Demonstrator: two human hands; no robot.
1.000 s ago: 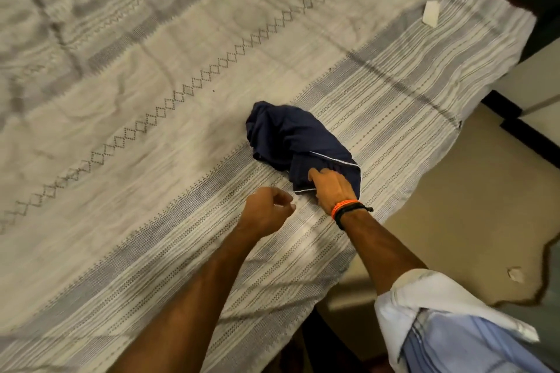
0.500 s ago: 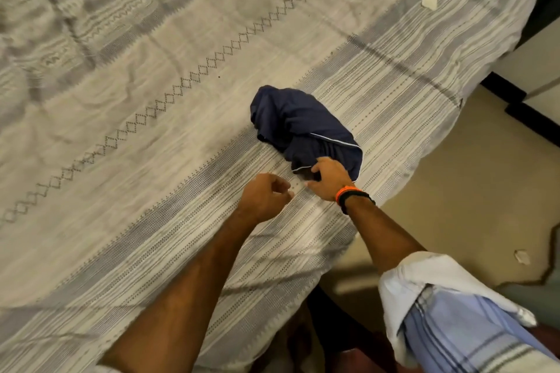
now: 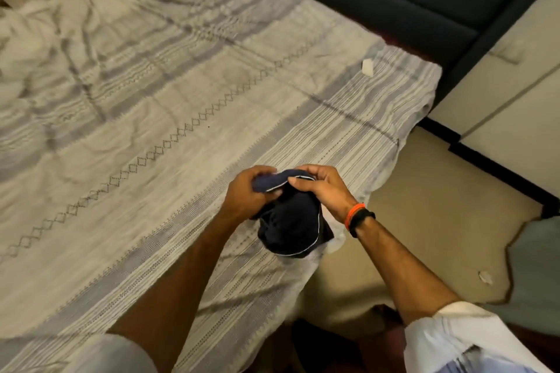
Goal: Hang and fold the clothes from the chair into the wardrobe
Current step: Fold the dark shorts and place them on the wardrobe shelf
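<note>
both hands grip the dark blue garment [image 3: 291, 218] at its top edge, left hand [image 3: 245, 194] and right hand [image 3: 325, 188] close together, fingers curled round the fabric. it hangs bunched above the near edge of the striped bedspread [image 3: 151, 130].

My left hand [image 3: 245, 197] and right hand [image 3: 324, 189] are raised side by side in front of me, fingers curled, each pinching the garment [image 3: 291, 221] at its top edge. Both forearms reach forward, bare; bands [image 3: 359, 216] circle my right wrist.
</note>
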